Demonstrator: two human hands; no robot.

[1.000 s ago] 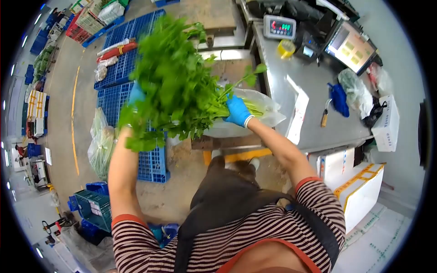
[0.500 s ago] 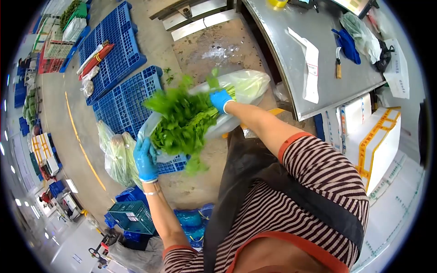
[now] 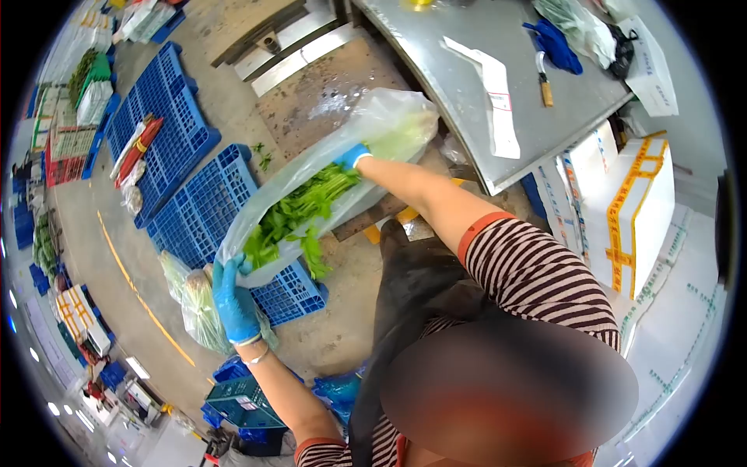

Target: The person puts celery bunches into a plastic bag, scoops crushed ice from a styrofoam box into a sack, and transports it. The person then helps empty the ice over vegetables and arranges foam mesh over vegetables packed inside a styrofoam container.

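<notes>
A bunch of leafy green celery (image 3: 299,208) lies lengthwise inside a long clear plastic bag (image 3: 268,189). Its pale stalk ends show through the film at the far right end, while several leaves hang over the near edge. My right hand (image 3: 354,156), in a blue glove, reaches into the bag and is closed round the stalks; its fingers are partly hidden by film. At the bag's left end, my blue-gloved left hand (image 3: 236,303) pinches the rim of the opening.
Blue plastic pallets (image 3: 204,204) lie on the floor to the left, with bagged vegetables (image 3: 204,311) beside them. A metal table (image 3: 459,89) at upper right holds a knife (image 3: 544,80) and a white strip (image 3: 498,101). White foam boxes (image 3: 638,218) stand right.
The celery has gone deeper into the bag, its leaves now mostly enclosed by film. My left hand has shifted slightly down and left, holding the rim. The whole view has turned a little.
</notes>
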